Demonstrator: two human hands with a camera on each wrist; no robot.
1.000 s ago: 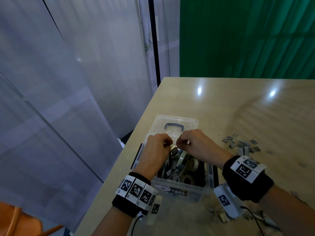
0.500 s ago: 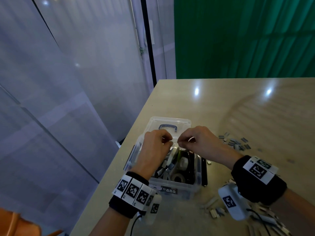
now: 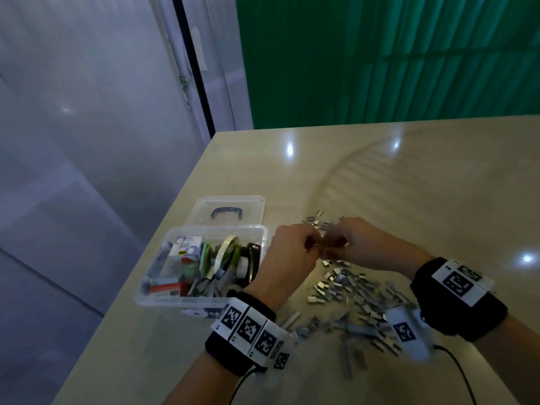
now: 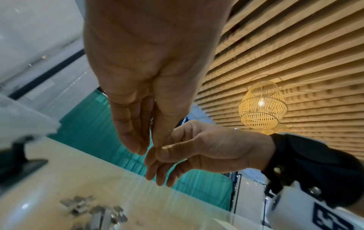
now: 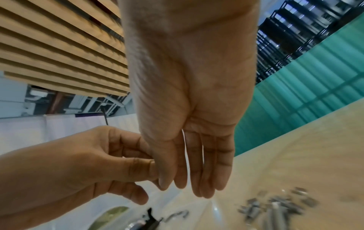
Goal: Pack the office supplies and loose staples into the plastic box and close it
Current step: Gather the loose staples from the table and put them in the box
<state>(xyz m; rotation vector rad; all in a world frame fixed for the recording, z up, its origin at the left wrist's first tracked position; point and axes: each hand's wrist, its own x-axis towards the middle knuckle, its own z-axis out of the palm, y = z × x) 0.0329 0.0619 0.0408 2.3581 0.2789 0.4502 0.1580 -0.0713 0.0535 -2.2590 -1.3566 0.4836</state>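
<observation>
The clear plastic box (image 3: 163, 301) stands open near the table's left edge and holds a tape roll (image 3: 226, 252), a small white carton (image 3: 185, 249) and other supplies. Its lid (image 3: 251, 204) lies flat behind it. Loose staples (image 3: 350, 290) are strewn to the right of the box. Both hands hover just above that pile with their thumbs touching. My left hand (image 3: 309, 247) has relaxed fingers (image 4: 135, 140) pointing down. My right hand (image 3: 336, 247) also hangs with nearly straight fingers (image 5: 206, 179). I see no staple between the fingers of either hand.
The beige table (image 3: 409, 185) stretches far and right beyond the staples. Its left edge (image 3: 163, 229) drops off close beside the box. More staple strips (image 3: 353, 358) lie near my wrists. A green curtain (image 3: 380, 54) hangs behind the table.
Both hands have moved from over the open box to the right, above the staple pile. The head view has swung right, so the box now sits left of the hands.
</observation>
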